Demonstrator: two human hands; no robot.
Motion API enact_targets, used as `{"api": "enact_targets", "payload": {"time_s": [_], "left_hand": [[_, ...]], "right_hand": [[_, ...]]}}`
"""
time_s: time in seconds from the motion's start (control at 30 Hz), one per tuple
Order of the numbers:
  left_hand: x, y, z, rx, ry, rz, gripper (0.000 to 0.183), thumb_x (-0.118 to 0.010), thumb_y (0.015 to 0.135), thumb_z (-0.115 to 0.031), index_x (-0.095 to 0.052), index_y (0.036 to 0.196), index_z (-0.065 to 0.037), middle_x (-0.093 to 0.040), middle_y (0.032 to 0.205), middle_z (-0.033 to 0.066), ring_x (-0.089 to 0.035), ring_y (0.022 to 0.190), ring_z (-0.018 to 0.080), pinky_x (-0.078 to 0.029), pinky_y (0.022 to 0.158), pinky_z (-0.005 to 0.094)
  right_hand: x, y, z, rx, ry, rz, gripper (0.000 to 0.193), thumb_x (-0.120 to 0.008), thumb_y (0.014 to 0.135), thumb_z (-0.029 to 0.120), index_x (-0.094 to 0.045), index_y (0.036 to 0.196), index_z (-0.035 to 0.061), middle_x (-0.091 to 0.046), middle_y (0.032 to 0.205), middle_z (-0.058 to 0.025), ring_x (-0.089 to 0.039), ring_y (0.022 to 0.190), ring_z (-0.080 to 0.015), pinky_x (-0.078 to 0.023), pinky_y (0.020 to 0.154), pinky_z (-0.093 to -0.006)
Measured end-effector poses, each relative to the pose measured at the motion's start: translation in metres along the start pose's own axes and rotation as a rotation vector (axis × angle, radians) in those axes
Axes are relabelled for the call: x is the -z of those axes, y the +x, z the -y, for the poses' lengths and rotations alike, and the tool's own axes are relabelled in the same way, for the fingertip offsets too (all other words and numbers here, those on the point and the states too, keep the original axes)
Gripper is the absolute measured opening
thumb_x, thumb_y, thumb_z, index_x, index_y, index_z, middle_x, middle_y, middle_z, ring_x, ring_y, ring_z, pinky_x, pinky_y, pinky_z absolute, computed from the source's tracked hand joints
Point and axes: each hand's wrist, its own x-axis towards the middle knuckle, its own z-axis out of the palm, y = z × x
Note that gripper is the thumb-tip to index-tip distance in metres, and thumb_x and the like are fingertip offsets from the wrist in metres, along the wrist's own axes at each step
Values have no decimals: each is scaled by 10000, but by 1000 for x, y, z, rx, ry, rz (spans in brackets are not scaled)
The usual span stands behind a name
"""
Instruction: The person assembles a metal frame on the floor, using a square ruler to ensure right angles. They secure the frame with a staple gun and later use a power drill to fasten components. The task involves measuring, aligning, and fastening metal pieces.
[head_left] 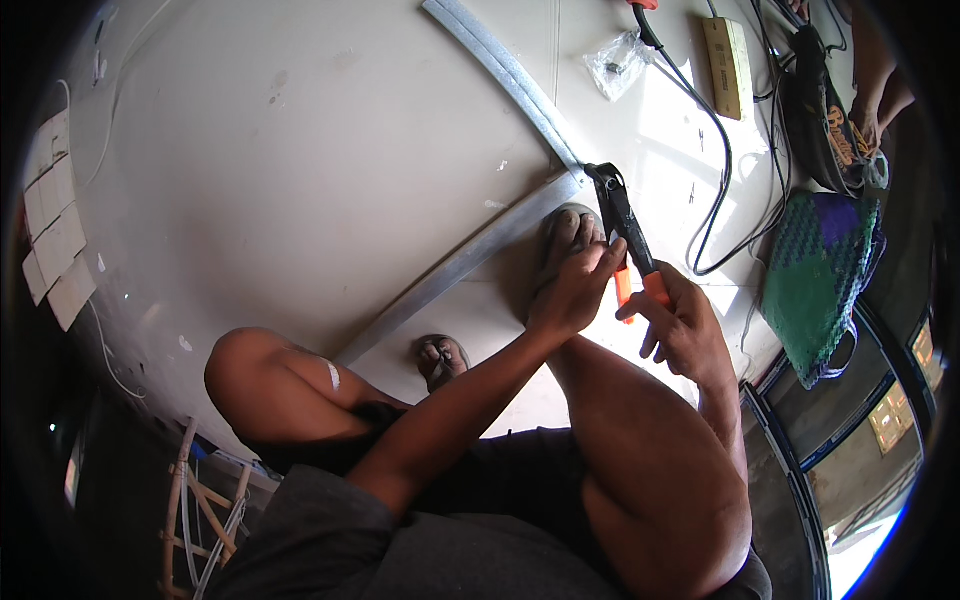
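Note:
My right hand [690, 325] wraps round an orange-gripped handle of a pair of black pliers [622, 205]. My left hand [582, 285] is closed at the other orange handle, its thumb along the tool; its other fingers are partly hidden. The pliers' jaws sit at the corner where two metal profiles meet. One grey metal profile [470, 245] runs from that corner down to the left past my feet. The second, a lighter grooved metal profile [510, 75], reaches up to the far left. My sandalled right foot [570, 232] is just beside the corner.
At the far right lie a yellowish box [729, 68], a crumpled plastic bag [618, 65] and looping black cables [725, 160]. A dark bag [825, 115] and a green-purple woven bag [820, 270] are on the right, near another person's hand [868, 122]. Pale tiles [58, 220] stand left.

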Motion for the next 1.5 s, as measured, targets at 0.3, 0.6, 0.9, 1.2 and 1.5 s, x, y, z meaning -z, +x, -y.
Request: {"api": "enact_targets", "payload": {"time_s": [0.3,0.6,0.9,1.2,1.5], "left_hand": [[-16,-10,-2,-103,-339,-37,903,-415,1050,-715,-562,1356,122,-687,1250,224,-685,1138,286,-488,1033,383],[-19,-24,-36,-131,107,41,613,-591,1044,-546,-623,1217,42,-681,1019,117,-643,1023,195,-483,914,333],[-16,-18,-29,-67,108,-93,570,-627,1013,-536,-677,985,30,-651,763,94,-614,744,164,-476,723,337],[-8,-5,-9,-394,376,-180,642,-600,1017,-562,-650,765,27,-619,693,162,-609,645,234,-480,662,387],[2,18,4,-787,600,-378,520,-693,1006,-428,-733,742,17,-641,639,136,-625,592,298,-485,585,411]], "right_hand": [[-5,-2,-3,91,-92,3,323,-552,1070,232,-549,1253,-35,-731,854,-143,-669,542,-194,-532,516,-328],[-21,19,-48,283,-323,-197,361,-571,1046,152,-496,1370,12,-702,962,-221,-687,820,-443,-548,713,-513],[-30,79,-117,231,110,-71,870,-794,837,225,-389,1565,-26,-507,1535,-285,-514,1428,-394,-401,1179,-421],[-26,66,-74,170,-225,-79,420,-644,936,202,-547,1276,-26,-724,1030,-293,-719,983,-429,-529,890,-479],[-34,95,-101,304,-194,-125,316,-635,921,173,-561,1134,-48,-691,869,-309,-704,878,-468,-536,802,-485]]}}
